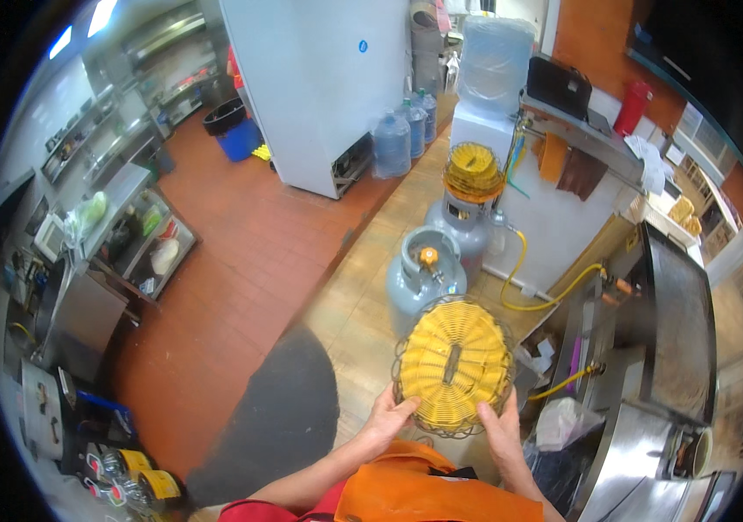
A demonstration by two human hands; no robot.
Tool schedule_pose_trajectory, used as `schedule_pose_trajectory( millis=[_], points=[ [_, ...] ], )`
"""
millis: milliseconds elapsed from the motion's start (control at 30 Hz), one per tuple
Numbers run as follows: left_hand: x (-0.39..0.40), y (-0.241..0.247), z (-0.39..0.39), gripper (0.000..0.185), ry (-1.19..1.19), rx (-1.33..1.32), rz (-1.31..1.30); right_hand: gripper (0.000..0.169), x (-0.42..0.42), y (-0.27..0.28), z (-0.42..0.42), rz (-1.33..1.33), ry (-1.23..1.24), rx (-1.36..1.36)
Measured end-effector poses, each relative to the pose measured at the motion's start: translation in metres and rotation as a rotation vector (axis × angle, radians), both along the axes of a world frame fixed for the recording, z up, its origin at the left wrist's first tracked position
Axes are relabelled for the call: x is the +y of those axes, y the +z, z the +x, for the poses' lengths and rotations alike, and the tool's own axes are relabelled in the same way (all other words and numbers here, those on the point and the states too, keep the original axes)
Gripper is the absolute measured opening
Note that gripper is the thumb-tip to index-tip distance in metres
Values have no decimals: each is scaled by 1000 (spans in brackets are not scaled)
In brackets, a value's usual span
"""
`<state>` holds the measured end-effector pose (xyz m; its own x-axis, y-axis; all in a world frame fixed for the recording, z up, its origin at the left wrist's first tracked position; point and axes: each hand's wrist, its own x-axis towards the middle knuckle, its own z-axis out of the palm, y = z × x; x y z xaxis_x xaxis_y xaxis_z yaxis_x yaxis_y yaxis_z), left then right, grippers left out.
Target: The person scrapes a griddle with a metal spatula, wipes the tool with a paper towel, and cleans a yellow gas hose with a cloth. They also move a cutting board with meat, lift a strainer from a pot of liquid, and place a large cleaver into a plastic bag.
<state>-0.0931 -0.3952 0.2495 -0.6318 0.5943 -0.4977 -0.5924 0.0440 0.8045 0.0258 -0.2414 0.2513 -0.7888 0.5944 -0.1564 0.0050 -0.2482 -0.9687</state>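
Between my two hands is an oval yellow woven basket (455,355) with a darker looped rim, held in front of my orange apron (436,489). My left hand (389,417) grips its lower left edge, thumb on the yellow weave. On the lower right edge my right hand (500,417) has hold of it the same way. The fingers of both hands are partly hidden beneath it. Just beyond the basket stands a grey gas cylinder (404,277) with an orange valve knob. Similar yellow baskets (473,163) are stacked on a second cylinder (457,225) behind it.
A steel griddle counter (632,450) runs along my right, with a yellow gas hose (521,280) looping near it. Large water bottles (392,143) stand beside a tall white cabinet (319,78). A dark mat (280,417) lies at left. Oil bottles (143,476) sit at lower left.
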Motion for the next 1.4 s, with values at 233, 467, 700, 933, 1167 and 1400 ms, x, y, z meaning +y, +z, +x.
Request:
schedule_pose_trajectory(
  millis=[233,467,700,933,1167,1400],
  points=[
    [75,-7,-91,44,190,-196,197,68,83,-25,-31,-31,75,-124],
    [171,-14,-254,47,183,-53,153,50,143,-73,-27,-18,-176,-368],
    [338,-18,-435,50,-14,126,162,38,183,-82,-67,-103,-229,-585],
    [466,-44,-546,43,-184,156,145,36,180,-87,-97,-21,-197,-724],
    [498,-86,-578,36,-206,605,-95,37,180,-79,-104,-6,-208,-874],
    [486,-116,-608,46,-185,847,-351,35,175,-86,-98,41,-262,-808]
  ],
)
